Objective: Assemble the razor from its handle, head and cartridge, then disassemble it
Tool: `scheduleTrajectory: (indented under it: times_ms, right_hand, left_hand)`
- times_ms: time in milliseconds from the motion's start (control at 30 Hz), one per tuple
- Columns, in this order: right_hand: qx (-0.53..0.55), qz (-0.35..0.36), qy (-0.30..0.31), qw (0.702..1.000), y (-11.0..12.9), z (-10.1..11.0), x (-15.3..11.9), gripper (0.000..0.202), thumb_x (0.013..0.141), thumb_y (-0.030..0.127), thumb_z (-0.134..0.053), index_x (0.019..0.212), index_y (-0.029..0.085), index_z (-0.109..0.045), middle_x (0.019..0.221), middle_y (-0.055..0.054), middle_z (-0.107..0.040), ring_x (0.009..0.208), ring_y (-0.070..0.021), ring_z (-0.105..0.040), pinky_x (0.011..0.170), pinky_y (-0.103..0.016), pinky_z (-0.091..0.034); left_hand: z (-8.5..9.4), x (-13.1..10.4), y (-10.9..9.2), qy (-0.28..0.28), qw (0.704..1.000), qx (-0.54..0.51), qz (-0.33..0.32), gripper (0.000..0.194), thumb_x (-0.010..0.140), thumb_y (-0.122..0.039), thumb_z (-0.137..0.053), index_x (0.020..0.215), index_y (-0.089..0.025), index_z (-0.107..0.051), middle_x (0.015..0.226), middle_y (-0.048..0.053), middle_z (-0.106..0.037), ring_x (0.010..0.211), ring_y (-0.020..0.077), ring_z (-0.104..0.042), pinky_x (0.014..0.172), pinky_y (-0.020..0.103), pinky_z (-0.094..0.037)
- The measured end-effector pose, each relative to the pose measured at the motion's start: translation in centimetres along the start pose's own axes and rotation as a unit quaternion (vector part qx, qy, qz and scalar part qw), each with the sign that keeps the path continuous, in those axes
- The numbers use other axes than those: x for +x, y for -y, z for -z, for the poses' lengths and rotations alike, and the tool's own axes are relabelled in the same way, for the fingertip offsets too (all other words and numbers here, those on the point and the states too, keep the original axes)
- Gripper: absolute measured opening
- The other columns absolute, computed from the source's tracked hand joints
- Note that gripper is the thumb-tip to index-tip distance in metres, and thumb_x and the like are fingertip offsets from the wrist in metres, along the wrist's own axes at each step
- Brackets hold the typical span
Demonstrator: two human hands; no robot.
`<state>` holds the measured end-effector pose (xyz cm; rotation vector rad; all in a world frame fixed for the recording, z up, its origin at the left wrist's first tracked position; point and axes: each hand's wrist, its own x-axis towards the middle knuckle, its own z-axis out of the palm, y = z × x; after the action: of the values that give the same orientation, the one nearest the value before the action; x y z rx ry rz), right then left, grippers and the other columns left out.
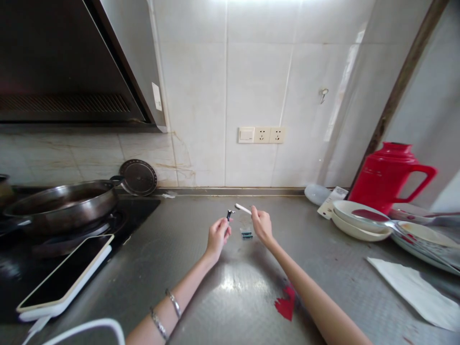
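Left hand [218,237]: thumb and fingers pinch the lower part of the dark tool [228,216], metal head up; a slack pinch could let it twist or drop.
Right hand [264,225]: pinches one end of the white stick [243,209], whose far tip points left at the tool.
Tool and stick: both held above the middle of the counter [187,292], toward its back edge. They look just apart; pushed together off-line, the stick would likely skid off the small head. Fine detail there is too small to tell.
Packet [247,235]: lies on the counter between the hands, farther from the back edge than the tool. A lowered wrist might brush it aside.
Red scrap [286,304]: nearer the counter's front, beside the right forearm; a sleeveless sweep could drag it.
Phone [68,275]: at the stove's right edge, its cable [89,323] looping near the left forearm. A snag there might pull it.
Bowls [361,229]: crowded at the counter's right side before the flask [386,177]; a wide right elbow could knock them.
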<state>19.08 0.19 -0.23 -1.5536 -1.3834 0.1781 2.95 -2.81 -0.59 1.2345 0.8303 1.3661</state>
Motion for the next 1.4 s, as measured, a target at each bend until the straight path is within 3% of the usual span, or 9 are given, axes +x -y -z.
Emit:
scheduleTrajectory:
  times_ms: [233,367,800,1033,1400]
  right_hand:
    - [-0.084,0.031,0.007,0.996,-1.3,0.3,-0.6,0.051,0.084,0.045,-0.025,0.04,0.02,-0.033,0.042,-0.002,-0.042,0.042,-0.0112,-0.035,0.045,-0.024,-0.02]
    - [-0.043,0.029,-0.008,0.999,-1.1,0.3,-0.6,0.051,0.084,0.047,-0.026,0.041,0.02,-0.029,0.04,0.0,-0.035,0.041,-0.0103,-0.032,0.044,-0.024,-0.019]
    - [0.091,0.038,-0.009,0.995,-0.7,-0.1,-1.4,0.047,0.082,0.048,-0.03,0.045,0.02,-0.026,0.043,0.004,-0.024,0.041,-0.0079,-0.025,0.043,-0.023,-0.017]
    - [0.076,0.026,-0.003,0.997,-0.8,-0.1,-1.5,0.047,0.081,0.049,-0.031,0.044,0.02,-0.026,0.043,0.003,-0.024,0.043,-0.0086,-0.026,0.043,-0.024,-0.016]
    - [0.046,0.054,-0.021,0.997,-0.6,0.4,-1.5,0.048,0.083,0.049,-0.029,0.045,0.02,-0.025,0.044,0.003,-0.026,0.044,-0.0084,-0.025,0.045,-0.024,-0.016]
  left_hand:
    - [0.0,-0.2,0.2,0.003,0.999,-0.038,0.029,0.037,0.074,-0.049,-0.053,0.085,-0.014,-0.056,0.048,-0.008,-0.038,0.032,0.0013,-0.022,0.031,0.015,-0.015]
    - [0.0,-0.1,0.3,-0.007,0.999,-0.044,0.023,0.037,0.074,-0.05,-0.054,0.083,-0.014,-0.056,0.047,-0.008,-0.037,0.032,0.0011,-0.021,0.031,0.014,-0.015]
    - [-1.0,-1.3,-0.3,0.068,0.992,-0.094,0.041,0.034,0.076,-0.049,-0.051,0.072,-0.014,-0.052,0.041,-0.007,-0.041,0.027,0.0028,-0.026,0.028,0.016,-0.014]
    - [-1.3,-1.3,-0.3,0.075,0.982,-0.147,0.093,0.036,0.076,-0.05,-0.05,0.068,-0.015,-0.05,0.037,-0.008,-0.037,0.026,0.0029,-0.024,0.029,0.017,-0.012]
    - [-1.4,-1.4,-0.5,0.101,0.977,-0.165,0.093,0.037,0.076,-0.051,-0.05,0.065,-0.016,-0.047,0.036,-0.009,-0.032,0.025,0.0024,-0.02,0.028,0.017,-0.011]
